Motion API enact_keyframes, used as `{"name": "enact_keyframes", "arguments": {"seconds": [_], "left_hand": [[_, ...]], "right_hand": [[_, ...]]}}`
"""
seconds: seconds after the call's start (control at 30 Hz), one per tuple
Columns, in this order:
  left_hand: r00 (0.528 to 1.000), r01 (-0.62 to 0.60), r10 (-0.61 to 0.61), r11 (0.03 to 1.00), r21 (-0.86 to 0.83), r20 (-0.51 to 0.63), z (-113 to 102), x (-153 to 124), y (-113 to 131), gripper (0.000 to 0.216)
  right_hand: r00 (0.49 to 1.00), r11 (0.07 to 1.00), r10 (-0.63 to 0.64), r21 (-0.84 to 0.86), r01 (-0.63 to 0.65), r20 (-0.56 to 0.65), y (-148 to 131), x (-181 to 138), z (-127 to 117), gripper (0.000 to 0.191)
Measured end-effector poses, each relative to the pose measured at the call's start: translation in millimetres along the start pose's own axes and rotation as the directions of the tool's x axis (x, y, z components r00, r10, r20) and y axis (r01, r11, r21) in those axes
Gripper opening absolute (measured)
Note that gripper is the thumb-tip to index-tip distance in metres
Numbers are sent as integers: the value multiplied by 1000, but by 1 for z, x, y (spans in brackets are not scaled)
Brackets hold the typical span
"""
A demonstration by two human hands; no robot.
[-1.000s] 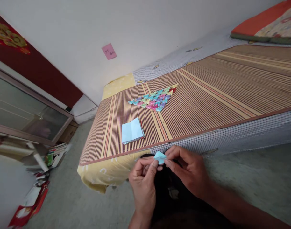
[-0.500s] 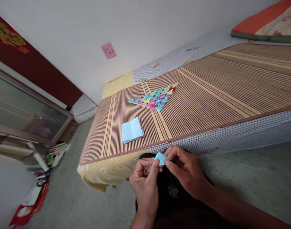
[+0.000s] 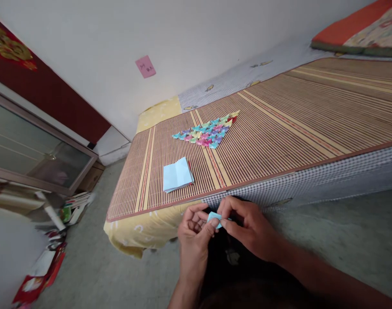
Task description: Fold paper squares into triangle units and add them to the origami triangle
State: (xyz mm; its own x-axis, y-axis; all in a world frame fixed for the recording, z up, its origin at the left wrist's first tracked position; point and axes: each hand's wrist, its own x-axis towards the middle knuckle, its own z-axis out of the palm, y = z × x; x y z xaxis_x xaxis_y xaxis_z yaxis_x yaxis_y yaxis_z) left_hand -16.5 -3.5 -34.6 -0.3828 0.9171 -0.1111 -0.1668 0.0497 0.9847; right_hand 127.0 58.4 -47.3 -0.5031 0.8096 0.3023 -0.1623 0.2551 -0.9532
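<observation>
My left hand (image 3: 192, 242) and right hand (image 3: 247, 223) each pinch one side of the slip (image 3: 213, 216), a small, flat-folded piece of blue paper, in front of the bed (image 3: 144, 231). A squarish stack (image 3: 176, 175) of creased blue sheets lies on the ribbed, striped mat (image 3: 263, 128). Behind it, pointed multicoloured folds (image 3: 205, 133) form a roughly triangular array. Beyond stands a plain, pale wall (image 3: 196, 38). My grip hides part of the slip; the quilt (image 3: 353, 32) is cut off at right; writing on the pink note (image 3: 145, 67) is illegible.
</observation>
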Motion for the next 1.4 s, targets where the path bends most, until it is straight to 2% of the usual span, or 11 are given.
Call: {"name": "enact_keyframes", "arguments": {"seconds": [0.13, 0.3, 0.53, 0.67, 0.73, 0.8, 0.9, 0.97, 1.03, 1.27, 1.4], "left_hand": [[996, 43, -48, 997, 65, 81, -2, -3, 5, 24], [999, 31, -35, 993, 113, 41, 0, -7, 8, 21], [999, -19, 25, 986, 167, -35, -1, -6, 5, 27], [999, 10, -19, 984, 180, 47, -1, -4, 6, 30], [997, 19, -33, 982, 187, 75, -1, -2, 5, 31], [999, 13, -19, 985, 171, 35, -1, -1, 2, 30], [996, -33, 42, 993, 116, -76, 0, -1, -5, 28], [990, -49, 57, 996, 70, -127, 1, 0, -9, 28], [986, -40, 43, 999, 22, -160, 2, 1, -11, 29], [988, 11, -22, 998, -65, -155, 3, 3, -11, 30], [989, -5, -7, 997, -83, -149, 4, 3, -8, 27]], "right_hand": [[998, 999, -7, -44, 10, 66, -2, 0, -5, 14], [993, 994, 6, -107, 6, 116, -8, 3, -10, 13], [1000, 992, -20, -124, 21, 10, -5, 3, -6, 5], [997, 983, -71, -172, 65, -27, -2, 2, -7, 4], [997, 989, -43, -141, 34, -63, -1, 3, -8, 3], [996, 998, 39, -39, -42, -80, -1, 5, -10, 9], [984, 982, 173, 73, -176, 46, 0, 6, -9, 19], [958, 970, 219, 68, -235, 186, 2, 5, -6, 27], [934, 962, 238, 64, -264, 268, 4, 2, -1, 29], [949, 968, 240, 27, -251, 204, 3, -4, 4, 35], [944, 964, 213, 102, -245, 251, -1, 1, -7, 46]]}}
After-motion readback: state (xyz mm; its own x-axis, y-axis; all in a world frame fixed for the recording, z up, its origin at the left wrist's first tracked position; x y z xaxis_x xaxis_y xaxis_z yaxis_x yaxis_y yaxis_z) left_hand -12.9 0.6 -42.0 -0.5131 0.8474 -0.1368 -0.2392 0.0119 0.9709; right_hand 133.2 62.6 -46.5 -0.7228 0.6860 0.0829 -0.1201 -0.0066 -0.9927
